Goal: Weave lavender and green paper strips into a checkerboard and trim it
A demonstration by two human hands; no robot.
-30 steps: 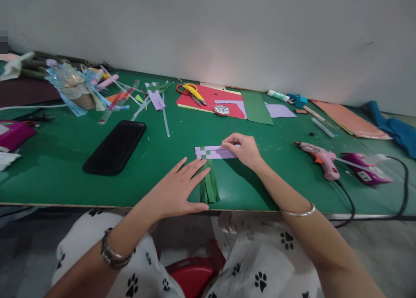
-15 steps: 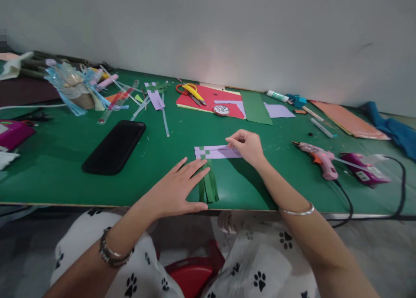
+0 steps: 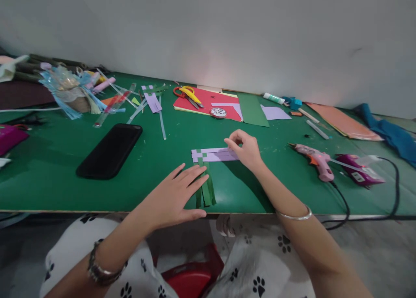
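Purple paper strips (image 3: 216, 155) lie side by side in front of me. Green paper strips (image 3: 206, 194) are woven through their left end and hang down towards the table's front edge. My left hand (image 3: 177, 194) is open, fingers spread, with its fingertips over the upper part of the green strips. At the right end of the purple strips, my right hand (image 3: 245, 148) is closed with curled fingers, thumb and forefinger near each other. A purple strip runs into that hand; the exact grip is partly hidden.
A black phone (image 3: 110, 150) lies left. Behind are scissors (image 3: 191, 95) on red paper (image 3: 208, 99), a round patterned disc (image 3: 218, 112) and another woven purple piece (image 3: 152, 99). A pink glue gun (image 3: 315, 157) with its cord and a purple power block (image 3: 357, 170) sit right.
The view has shifted slightly, so the table items appear a little further left. My right thumb and forefinger have shifted slightly at the strips. My left hand stays spread over the green strips.
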